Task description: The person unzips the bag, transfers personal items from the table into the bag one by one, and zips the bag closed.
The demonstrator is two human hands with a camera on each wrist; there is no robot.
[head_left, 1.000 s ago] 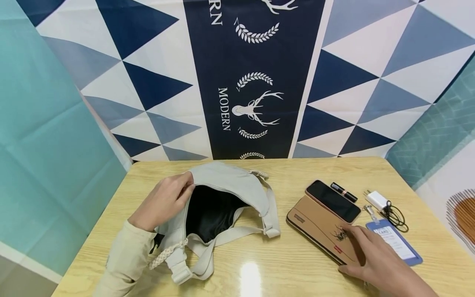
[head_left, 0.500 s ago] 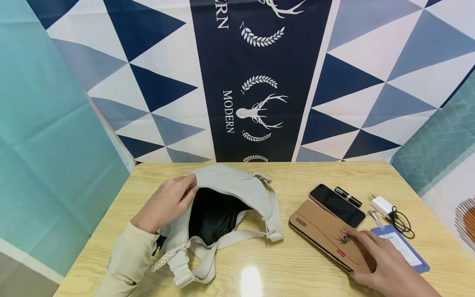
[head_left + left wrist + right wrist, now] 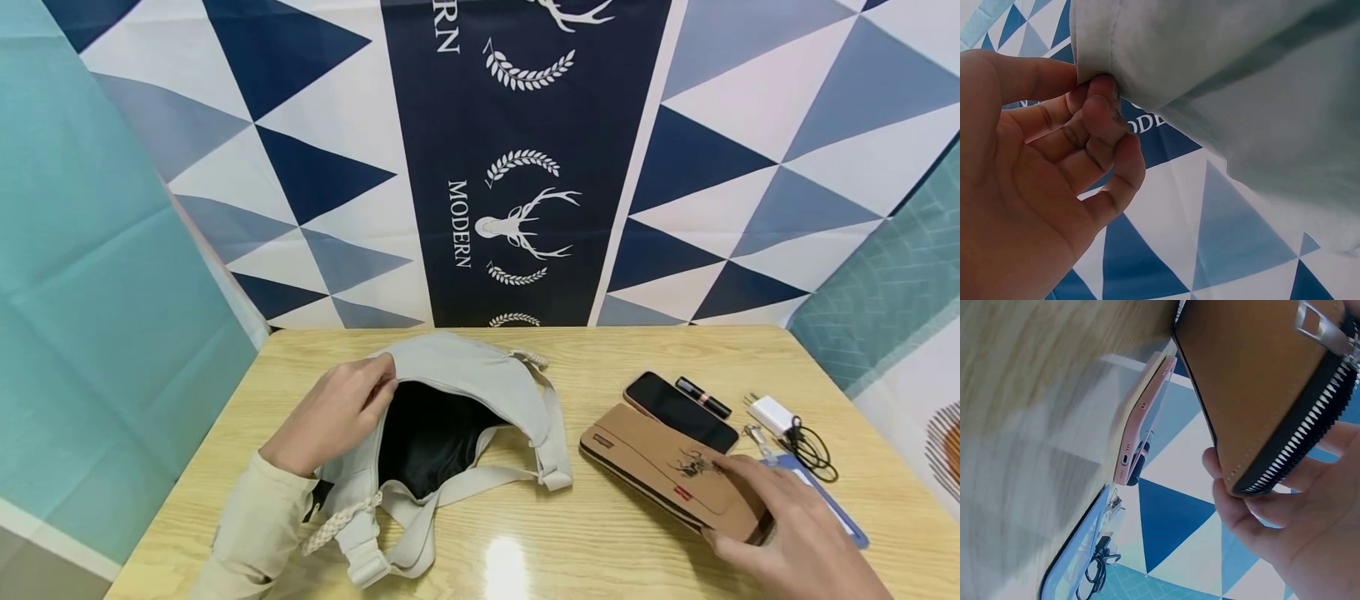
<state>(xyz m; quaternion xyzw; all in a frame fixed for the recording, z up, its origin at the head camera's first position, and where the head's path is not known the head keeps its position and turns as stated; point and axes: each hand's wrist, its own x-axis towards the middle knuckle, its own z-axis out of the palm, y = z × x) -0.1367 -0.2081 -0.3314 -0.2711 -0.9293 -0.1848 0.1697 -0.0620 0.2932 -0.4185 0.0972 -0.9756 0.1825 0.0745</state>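
Right hand point(image 3: 787, 533) grasped the stiff, light-looking wallet point(image 3: 667, 475) by its near end on the tabletop point(image 3: 600, 542), while left-hand fingers point(image 3: 1107, 115) pinched the soft bag's point(image 3: 465, 375) rim.

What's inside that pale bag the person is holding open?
The left hand pinches the rim of the pale bag, holding its mouth open. Inside, only black lining shows, with nothing visible on it. The deeper part under the top flap is covered, so anything there cannot be seen.

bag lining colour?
Black, inside the grey bag; shows best in the head view.
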